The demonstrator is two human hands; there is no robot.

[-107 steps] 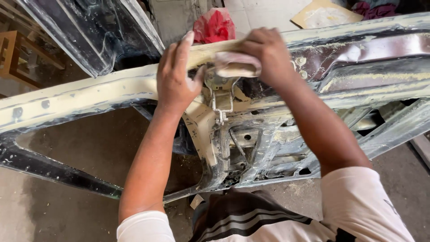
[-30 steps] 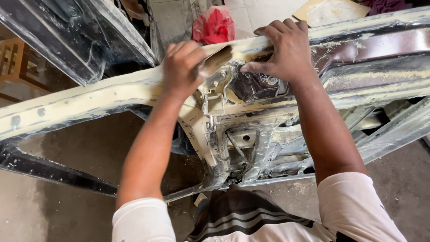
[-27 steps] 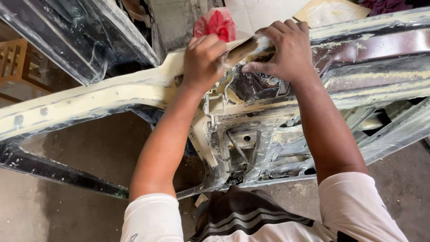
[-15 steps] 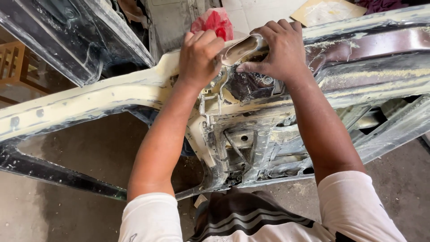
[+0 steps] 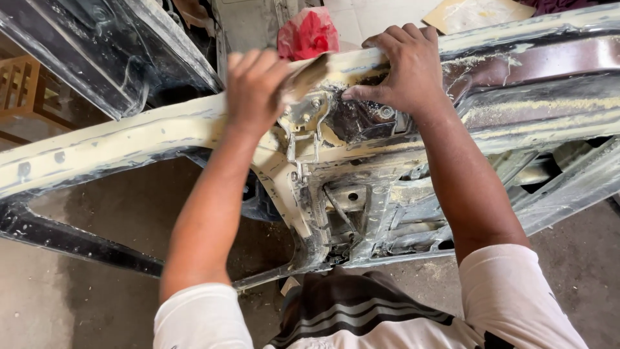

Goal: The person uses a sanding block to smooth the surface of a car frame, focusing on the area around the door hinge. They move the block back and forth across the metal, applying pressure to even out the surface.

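A car body frame (image 5: 129,139), coated in pale cream filler and sanded patchy, runs across the view. My left hand (image 5: 255,84) is clenched on a folded brownish sheet of sandpaper (image 5: 309,72), which is pressed against the frame's upper rail and blurred by motion. My right hand (image 5: 403,68) lies flat over the top edge just to the right. Its fingers curl over the rail and its thumb rests on the dark bare metal (image 5: 361,119) beside a latch bracket (image 5: 303,123).
A red plastic bag (image 5: 309,32) lies beyond the rail. A dark glossy panel (image 5: 97,45) leans at the upper left, with a wooden stool (image 5: 22,87) behind it. A black bar (image 5: 71,242) crosses the dusty concrete floor (image 5: 84,304). Cardboard (image 5: 475,13) lies at the top right.
The sandpaper has passed from under my right hand into my left. My left hand slid right along the rail, then back left, while my right hand stayed on the top edge.
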